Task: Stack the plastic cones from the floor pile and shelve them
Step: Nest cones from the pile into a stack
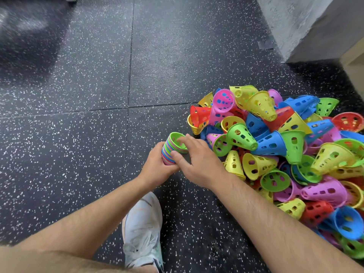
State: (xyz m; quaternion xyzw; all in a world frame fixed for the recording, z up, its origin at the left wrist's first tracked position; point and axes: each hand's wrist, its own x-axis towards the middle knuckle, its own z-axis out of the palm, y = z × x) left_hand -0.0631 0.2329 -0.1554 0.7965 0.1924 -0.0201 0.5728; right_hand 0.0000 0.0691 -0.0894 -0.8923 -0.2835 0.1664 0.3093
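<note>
A stack of nested plastic cones [169, 150], rims in many colours with a green one on top, is held above the floor. My left hand [156, 164] grips the stack from the left and below. My right hand [197, 158] is on its right side, thumb against the rims and fingers curled over the green top cone. A big loose pile of perforated cones [285, 154] in yellow, green, blue, pink and red lies on the floor to the right, close to my right hand.
The floor [78, 115] is black speckled rubber tiles. My white shoe [142, 229] stands below the hands. A grey concrete block [307, 28] rises at the top right, with a pale wooden edge [354, 62] beside it.
</note>
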